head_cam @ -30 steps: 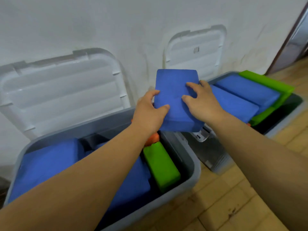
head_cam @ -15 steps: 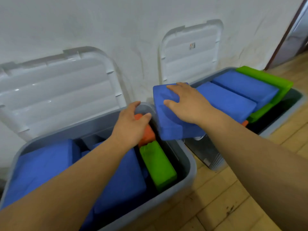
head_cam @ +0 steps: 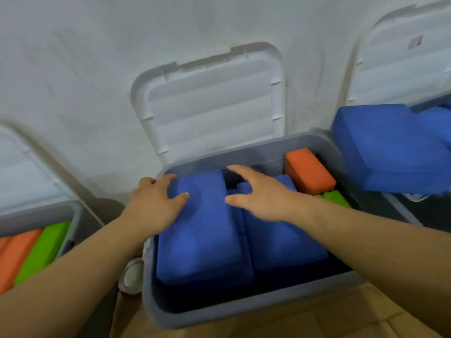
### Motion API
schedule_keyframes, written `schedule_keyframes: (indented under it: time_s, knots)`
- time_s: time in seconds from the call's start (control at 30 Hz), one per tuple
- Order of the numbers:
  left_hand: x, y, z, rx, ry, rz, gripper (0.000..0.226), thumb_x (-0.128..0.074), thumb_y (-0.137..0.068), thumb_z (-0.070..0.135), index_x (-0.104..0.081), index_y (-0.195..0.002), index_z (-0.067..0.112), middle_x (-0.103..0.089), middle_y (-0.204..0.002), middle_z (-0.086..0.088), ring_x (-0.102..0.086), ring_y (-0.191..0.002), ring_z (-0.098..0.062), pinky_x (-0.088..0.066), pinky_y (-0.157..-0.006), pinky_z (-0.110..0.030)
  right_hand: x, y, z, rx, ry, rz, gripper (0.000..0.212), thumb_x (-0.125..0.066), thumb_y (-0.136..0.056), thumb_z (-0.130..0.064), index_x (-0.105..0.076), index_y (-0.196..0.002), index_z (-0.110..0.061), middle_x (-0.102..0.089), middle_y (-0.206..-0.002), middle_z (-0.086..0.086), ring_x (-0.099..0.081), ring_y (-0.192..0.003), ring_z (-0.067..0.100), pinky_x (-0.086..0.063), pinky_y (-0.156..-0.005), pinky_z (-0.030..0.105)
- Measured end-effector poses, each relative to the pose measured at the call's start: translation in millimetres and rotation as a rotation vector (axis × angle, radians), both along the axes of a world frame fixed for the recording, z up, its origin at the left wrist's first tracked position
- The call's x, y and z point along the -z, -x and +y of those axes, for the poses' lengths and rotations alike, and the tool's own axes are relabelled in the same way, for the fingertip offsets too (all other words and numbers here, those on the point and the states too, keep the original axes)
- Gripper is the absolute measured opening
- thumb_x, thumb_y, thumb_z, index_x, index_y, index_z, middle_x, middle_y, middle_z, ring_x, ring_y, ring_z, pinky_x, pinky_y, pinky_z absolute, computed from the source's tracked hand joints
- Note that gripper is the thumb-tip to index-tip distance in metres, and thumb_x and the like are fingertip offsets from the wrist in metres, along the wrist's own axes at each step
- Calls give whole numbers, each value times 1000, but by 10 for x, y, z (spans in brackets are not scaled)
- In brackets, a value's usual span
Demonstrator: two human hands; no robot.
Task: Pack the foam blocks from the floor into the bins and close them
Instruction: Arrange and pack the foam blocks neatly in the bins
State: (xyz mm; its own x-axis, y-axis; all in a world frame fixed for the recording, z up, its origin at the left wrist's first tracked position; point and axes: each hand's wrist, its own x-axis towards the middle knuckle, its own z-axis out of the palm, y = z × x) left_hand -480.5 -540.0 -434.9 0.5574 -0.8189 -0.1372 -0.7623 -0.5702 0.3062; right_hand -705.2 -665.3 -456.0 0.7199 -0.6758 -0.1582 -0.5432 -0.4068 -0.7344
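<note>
Half a second ago the right hand lay on the loose blue block [head_cam: 390, 147] and the left hand touched the orange block [head_cam: 308, 173]. Now both hands have left these. The loose blue block lies alone on the edge between the middle bin [head_cam: 244, 311] and the right bin [head_cam: 425, 104], tilted. The view has also turned to the left, so a left bin [head_cam: 36, 211] now shows, with orange and green blocks inside.

The left hand [head_cam: 156, 203] rests on the far corner of the left blue block [head_cam: 202, 240] in the middle bin, its fingers loosely bent and the thumb on top. The right hand [head_cam: 261, 193] is released, with fingers spread, above the second blue block [head_cam: 280, 240] just beside the first. I cannot tell if it touches. The orange block stands in the far right corner of this bin, and a green block [head_cam: 334, 198] is just in front of it.

Both white lids stand open against the wall [head_cam: 97, 57]. The right lid [head_cam: 402, 69] carries a small sticker [head_cam: 416, 41], too blurred to read.
</note>
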Motion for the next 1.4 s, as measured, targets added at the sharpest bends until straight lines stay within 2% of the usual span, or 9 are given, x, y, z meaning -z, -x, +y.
schedule_keyframes:
  time_s: [0.07,0.13,0.33,0.5,0.67,0.9,1.03,1.23,1.4]
  knots:
    - [69,-90,128,-8,-46,136,71,-60,-93,56,-36,-154,30,-55,-135,-14,-61,-107,-28,-46,-93,-33,143,-217,175,-60,-60,47,85,-66,-86,-60,-18,-155,-49,-33,-160,-8,-45,-138,16,-39,-110,29]
    - [115,-112,186,3,-42,181,74,-61,-94,51,-31,-157,27,-51,-146,-13,-59,-120,-29,-45,-100,-32,202,-360,291,-78,-82,73,86,-66,-88,-56,-16,-157,-46,-27,-164,-7,-32,-147,15,-28,-118,28]
    - [118,82,146,44,78,233,76,-65,-92,41,-31,-156,22,-41,-156,-8,-47,-135,-28,-37,-108,-29,185,-405,263,80,-204,-58,78,-69,-92,-35,-26,-156,-46,-39,-155,-10,-50,-121,10,-39,-97,20]
    - [-35,298,12,86,369,333,85,-72,-87,26,-25,-158,29,-28,-161,5,-32,-146,-15,-26,-107,-21,-58,-156,15,158,-26,-184,71,-66,-94,-28,-31,-154,-44,-39,-156,-14,-48,-131,7,-41,-109,26]
    - [-193,809,-352,69,587,534,88,-82,-79,29,-31,-150,42,-41,-146,14,-54,-126,-14,-52,-102,-41,-498,298,-401,253,255,-155,53,-60,-99,-32,-44,-149,-38,-38,-154,-7,-43,-137,11,-31,-99,14]
    - [-525,1902,-1243,140,787,835,62,-80,-84,17,-48,-134,37,-57,-124,17,-62,-110,-5,-54,-66,-13,-1186,1383,-886,366,456,82,64,-53,-97,-47,-32,-156,-37,-11,-168,-5,-21,-151,13,-23,-116,30]
    - [-569,2563,-1714,241,755,883,54,-76,-86,9,-51,-129,29,-62,-110,21,-68,-95,2,-55,-71,-16,-1325,1985,-1118,463,542,232,62,-47,-98,-53,-32,-156,-35,-7,-168,-5,-25,-150,18,-28,-117,39]
    - [-416,2991,-1935,370,536,747,64,-57,-78,61,-48,-139,42,-59,-134,6,-62,-116,-14,-51,-103,-39,-1097,2322,-1345,452,382,396,60,-32,-104,-52,-27,-158,-27,-11,-168,4,-28,-149,28,-28,-115,41]
    - [-465,2753,-1860,349,571,659,41,-60,-99,37,-48,-138,40,-57,-111,21,-59,-87,15,-41,-73,-2,-1132,2209,-1254,506,554,380,65,-40,-97,-62,-31,-155,-34,-20,-166,1,-32,-144,35,-34,-113,51]
